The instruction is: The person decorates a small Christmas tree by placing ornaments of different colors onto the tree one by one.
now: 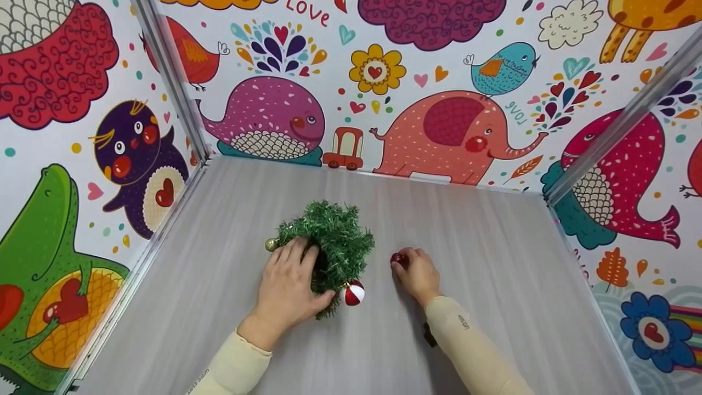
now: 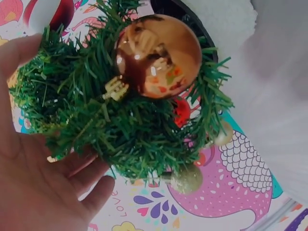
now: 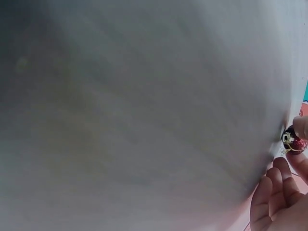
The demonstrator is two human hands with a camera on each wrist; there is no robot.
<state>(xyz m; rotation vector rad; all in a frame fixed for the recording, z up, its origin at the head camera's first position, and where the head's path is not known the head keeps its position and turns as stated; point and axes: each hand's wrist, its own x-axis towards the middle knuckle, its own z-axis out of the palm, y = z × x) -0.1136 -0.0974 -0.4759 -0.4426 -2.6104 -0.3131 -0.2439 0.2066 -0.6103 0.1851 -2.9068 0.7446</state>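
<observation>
A small artificial Christmas tree (image 1: 343,236) with green tinsel branches is on the table. My left hand (image 1: 286,282) holds it from the near left side, thumb and fingers spread around the branches. A red-and-white bauble (image 1: 352,293) hangs at its near right, and a gold glitter bauble (image 1: 271,244) at its left. In the left wrist view a shiny copper bauble (image 2: 159,55) hangs among the branches. To the right of the tree, my right hand (image 1: 421,274) pinches a small dark red bauble (image 1: 397,258) close to the tabletop; its gold cap (image 3: 288,138) shows in the right wrist view.
The grey wood-grain table (image 1: 230,208) is bordered by upright panels with cartoon animals, such as a coral elephant (image 1: 439,142) at the back. Metal posts (image 1: 175,82) stand at the back corners. A black piece (image 1: 429,334) shows under the right wrist.
</observation>
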